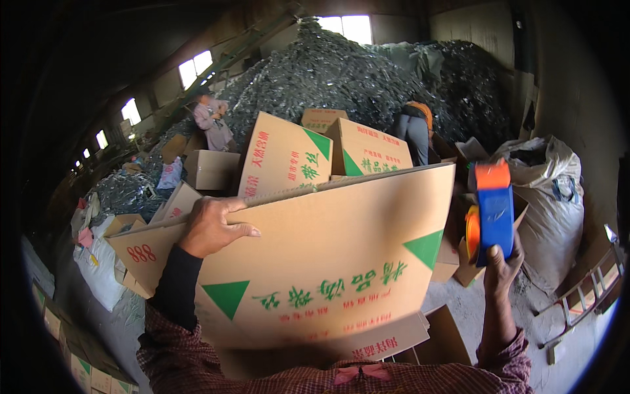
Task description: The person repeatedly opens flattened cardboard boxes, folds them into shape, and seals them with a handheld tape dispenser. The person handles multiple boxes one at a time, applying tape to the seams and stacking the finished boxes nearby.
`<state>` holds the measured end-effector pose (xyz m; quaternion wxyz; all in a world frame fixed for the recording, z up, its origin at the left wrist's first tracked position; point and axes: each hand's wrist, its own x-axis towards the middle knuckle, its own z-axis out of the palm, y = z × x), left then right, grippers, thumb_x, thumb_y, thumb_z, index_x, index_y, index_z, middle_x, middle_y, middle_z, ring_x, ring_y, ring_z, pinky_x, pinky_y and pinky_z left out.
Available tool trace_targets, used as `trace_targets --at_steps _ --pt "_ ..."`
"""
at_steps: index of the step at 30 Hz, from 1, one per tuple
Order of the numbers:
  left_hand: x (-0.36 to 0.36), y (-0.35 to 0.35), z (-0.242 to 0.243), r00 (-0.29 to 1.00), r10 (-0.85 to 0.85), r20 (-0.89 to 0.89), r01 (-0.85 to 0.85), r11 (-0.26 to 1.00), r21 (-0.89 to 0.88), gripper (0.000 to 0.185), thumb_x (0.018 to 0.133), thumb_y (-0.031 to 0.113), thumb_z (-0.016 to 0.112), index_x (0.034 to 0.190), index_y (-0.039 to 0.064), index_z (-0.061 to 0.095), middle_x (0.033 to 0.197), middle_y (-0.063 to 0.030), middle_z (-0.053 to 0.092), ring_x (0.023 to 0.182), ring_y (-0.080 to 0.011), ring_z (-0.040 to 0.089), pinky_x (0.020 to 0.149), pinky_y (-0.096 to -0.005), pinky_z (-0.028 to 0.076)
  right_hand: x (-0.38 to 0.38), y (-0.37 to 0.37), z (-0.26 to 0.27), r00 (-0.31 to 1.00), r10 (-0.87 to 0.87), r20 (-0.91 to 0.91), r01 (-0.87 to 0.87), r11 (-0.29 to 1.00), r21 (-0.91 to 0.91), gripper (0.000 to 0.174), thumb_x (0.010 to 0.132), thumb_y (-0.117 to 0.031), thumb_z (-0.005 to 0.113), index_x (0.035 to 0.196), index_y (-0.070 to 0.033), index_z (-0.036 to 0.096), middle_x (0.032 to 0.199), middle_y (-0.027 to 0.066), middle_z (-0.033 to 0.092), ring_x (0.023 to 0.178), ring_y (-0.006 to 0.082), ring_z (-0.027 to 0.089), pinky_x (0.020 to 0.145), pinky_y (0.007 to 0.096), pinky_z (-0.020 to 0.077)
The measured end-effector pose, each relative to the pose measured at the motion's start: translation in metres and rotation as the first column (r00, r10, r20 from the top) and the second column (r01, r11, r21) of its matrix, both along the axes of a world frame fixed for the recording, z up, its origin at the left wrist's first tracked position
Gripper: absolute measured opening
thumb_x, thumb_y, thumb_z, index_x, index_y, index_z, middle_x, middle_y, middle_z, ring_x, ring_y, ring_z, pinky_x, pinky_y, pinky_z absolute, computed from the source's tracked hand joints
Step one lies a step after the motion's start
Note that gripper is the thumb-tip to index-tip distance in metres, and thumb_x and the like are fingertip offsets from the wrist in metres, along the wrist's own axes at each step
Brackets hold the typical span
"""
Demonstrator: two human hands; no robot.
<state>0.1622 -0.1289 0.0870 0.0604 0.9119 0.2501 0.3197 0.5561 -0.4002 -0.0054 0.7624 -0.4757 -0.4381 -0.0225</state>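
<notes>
A large corrugated cardboard box (pixel 320 236) fills the middle of the view, tilted before my chest. Green triangles and red and green writing are printed on its broad side, upside down to me. My left hand (pixel 211 226) grips its upper edge, with the thumb on the near face and the fingers behind, out of sight. To the right of the box, my right hand (pixel 503 263) holds up a blue packing-tape dispenser (pixel 495 216) by its lower end. The dispenser has an orange top, and an orange roll shows at its left side.
More printed cartons (pixel 295 157) stand just beyond the box. Behind them rises a large heap of dark, glistening strips (pixel 325 74). One person (pixel 212 120) stands at left; another (pixel 413 129) bends at right. A full woven sack (pixel 551 216) and a metal ladder (pixel 585 295) are at right.
</notes>
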Motion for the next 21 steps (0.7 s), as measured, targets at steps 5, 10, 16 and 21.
trace_targets --at_steps 5,10,16,21 --pt "0.011 -0.055 -0.019 0.955 0.101 -0.279 -0.042 0.977 0.208 0.033 0.069 0.037 0.077 0.076 0.007 0.065 0.069 -0.0135 0.061 0.066 -0.0337 0.062 0.059 -0.0414 0.047 -0.049 0.055 0.075 0.967 0.208 0.145 -0.227 0.966 0.123 0.056 0.076 -0.032 0.073 0.113 0.006 0.054 0.086 0.0092 0.063 0.064 0.0128 0.062 0.052 0.0238 0.051" --pt "0.03 -0.045 -0.078 0.922 -0.019 -0.388 0.0 0.999 -0.049 0.035 0.075 0.032 0.072 0.101 0.009 0.066 0.104 -0.0143 0.065 0.096 -0.0316 0.061 0.084 -0.0412 0.046 -0.105 0.107 0.092 0.485 0.874 -0.024 -0.83 0.451 -0.328 0.045 0.085 -0.032 0.071 0.112 0.001 0.058 0.092 0.0076 0.066 0.072 0.0107 0.062 0.063 0.0254 0.0528" --pt "0.039 -0.054 -0.097 0.798 -0.004 -0.603 0.145 0.972 0.186 0.058 0.082 0.038 0.065 0.131 0.009 0.052 0.129 -0.0227 0.051 0.105 -0.0357 0.059 0.093 -0.043 0.045 -0.137 0.18 0.05 0.348 0.936 -0.05 -0.685 0.217 -0.696 0.045 0.086 -0.038 0.069 0.106 0.001 0.059 0.089 0.0063 0.065 0.081 0.0143 0.06 0.075 0.0286 0.0495" --pt "0.03 -0.071 -0.084 0.791 -0.151 -0.593 -0.071 0.94 -0.334 0.046 0.09 0.042 0.055 0.119 0.006 0.06 0.089 -0.0224 0.066 0.086 -0.0395 0.063 0.079 -0.045 0.049 -0.1 0.223 0.054 -0.314 0.614 0.724 0.119 0.782 -0.612 0.056 0.08 -0.049 0.066 0.105 0.0 0.056 0.092 0.0222 0.063 0.091 0.039 0.06 0.081 0.0457 0.048"
